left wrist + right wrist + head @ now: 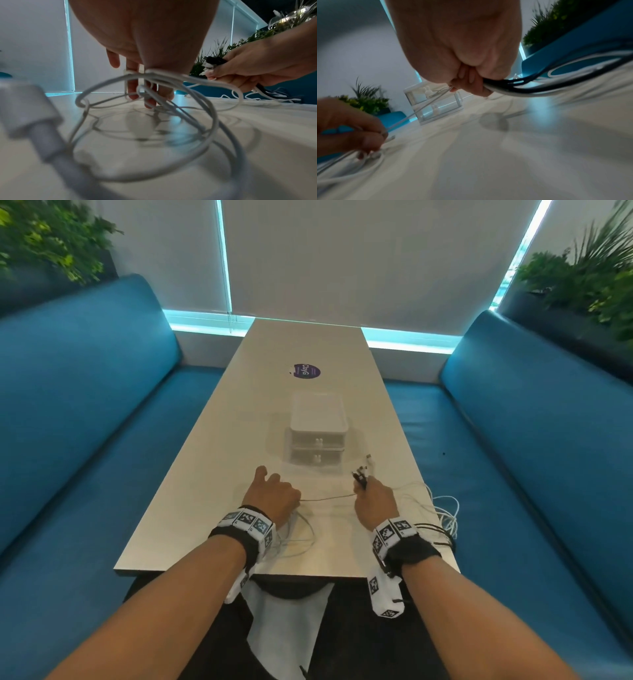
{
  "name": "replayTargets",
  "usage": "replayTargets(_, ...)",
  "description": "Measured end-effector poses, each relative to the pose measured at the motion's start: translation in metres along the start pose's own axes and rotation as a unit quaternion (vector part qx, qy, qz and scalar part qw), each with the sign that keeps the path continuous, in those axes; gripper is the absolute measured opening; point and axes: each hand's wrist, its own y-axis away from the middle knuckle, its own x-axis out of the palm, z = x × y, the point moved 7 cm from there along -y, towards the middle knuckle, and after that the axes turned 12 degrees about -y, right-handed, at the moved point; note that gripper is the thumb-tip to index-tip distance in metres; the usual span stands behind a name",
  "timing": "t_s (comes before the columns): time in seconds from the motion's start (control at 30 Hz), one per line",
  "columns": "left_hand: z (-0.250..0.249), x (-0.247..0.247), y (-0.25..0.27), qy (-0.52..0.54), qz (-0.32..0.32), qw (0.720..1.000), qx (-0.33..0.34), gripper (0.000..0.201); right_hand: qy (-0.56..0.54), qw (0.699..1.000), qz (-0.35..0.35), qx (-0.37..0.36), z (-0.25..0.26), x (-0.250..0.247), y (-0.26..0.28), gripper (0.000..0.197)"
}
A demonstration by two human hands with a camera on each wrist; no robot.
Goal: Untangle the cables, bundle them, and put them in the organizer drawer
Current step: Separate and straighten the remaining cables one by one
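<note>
My right hand (373, 501) has its fingers (471, 83) curled tight around a bunch of thin black and white cables (513, 86). Their plug ends (360, 474) stick up out of my fist, toward the small white plastic organizer with two drawers (318, 433). That box sits just past both my hands on the long pale table (212, 474), and both drawers look shut.

My left hand (274, 494) has its fingers (132, 86) bent down toward the table, pinching one thin white cable (329, 497). That cable runs in a straight line from my left hand to my right hand, so it looks pulled tight. Under and behind my left hand, loose white loops (154, 121) lie on the table, on the near side of the organizer. More white and black loops (445, 515) hang over the table edge by my right wrist, to the right of the organizer.

Here is what I think could go wrong. If I pull the tight cable harder, a knot in the loops could get smaller and harder to open. The loops at the table edge could slide off and drag the rest down. If my right hand lets go a little, the plug ends could slip out and mix up again. Also, I will need a free hand to open a drawer.
</note>
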Motion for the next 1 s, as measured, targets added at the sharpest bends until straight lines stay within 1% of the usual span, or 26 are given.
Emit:
replayTargets(0.1, -0.011, -0.004, -0.004, -0.007, -0.004, 1.0, 0.016, 0.022, -0.013, 0.999, 0.023, -0.019, 0.003, 0.001, 0.002, 0.032)
replayTargets(0.2, -0.026, -0.013, -0.009, -0.013, -0.016, 0.999, 0.027, 0.015, -0.078, 0.994, 0.061, -0.046, 0.015, 0.011, 0.006, 0.031)
replayTargets(0.27, -0.034, -0.018, -0.012, -0.023, -0.022, 0.999, 0.035, 0.016, -0.111, 0.988, 0.091, -0.058, 0.022, 0.016, 0.01, 0.038)
replayTargets(0.33, -0.04, -0.022, -0.012, -0.029, -0.022, 0.999, 0.039, 0.018, -0.155, 0.98, 0.113, -0.055, 0.03, 0.02, 0.015, 0.047)
replayTargets(0.5, -0.048, -0.025, -0.012, -0.034, -0.024, 0.998, 0.046, 0.021, -0.191, 0.97, 0.142, -0.041, 0.039, 0.025, 0.021, 0.048)
replayTargets(0.57, -0.048, -0.025, -0.011, -0.027, -0.029, 0.998, 0.05, 0.021, -0.169, 0.972, 0.16, -0.041, 0.039, 0.027, 0.025, 0.05)
replayTargets(0.63, -0.048, -0.025, -0.01, -0.015, -0.036, 0.997, 0.059, 0.019, -0.091, 0.978, 0.175, -0.073, 0.038, 0.029, 0.027, 0.048)
replayTargets(0.7, -0.041, -0.022, -0.01, -0.015, -0.041, 0.997, 0.061, 0.018, -0.005, 0.979, 0.171, -0.111, 0.036, 0.027, 0.028, 0.042)
replayTargets(0.77, -0.027, -0.016, -0.012, -0.025, -0.036, 0.998, 0.049, 0.02, 0.048, 0.979, 0.152, -0.129, 0.029, 0.02, 0.023, 0.032)
replayTargets(0.83, -0.015, -0.011, -0.016, -0.036, -0.026, 0.998, 0.04, 0.02, 0.063, 0.983, 0.134, -0.113, 0.019, 0.01, 0.016, 0.025)
replayTargets(0.87, -0.013, -0.011, -0.017, -0.04, -0.022, 0.998, 0.04, 0.019, 0.057, 0.986, 0.124, -0.097, 0.014, 0.006, 0.012, 0.025)
replayTargets(0.93, -0.014, -0.013, -0.019, -0.054, -0.022, 0.997, 0.041, 0.019, 0.052, 0.991, 0.093, -0.078, 0.011, 0.001, 0.006, 0.029)
replayTargets(1.0, -0.011, -0.013, -0.019, -0.074, -0.013, 0.997, 0.027, 0.024, 0.069, 0.993, 0.064, -0.073, 0.008, -0.003, 0.002, 0.034)
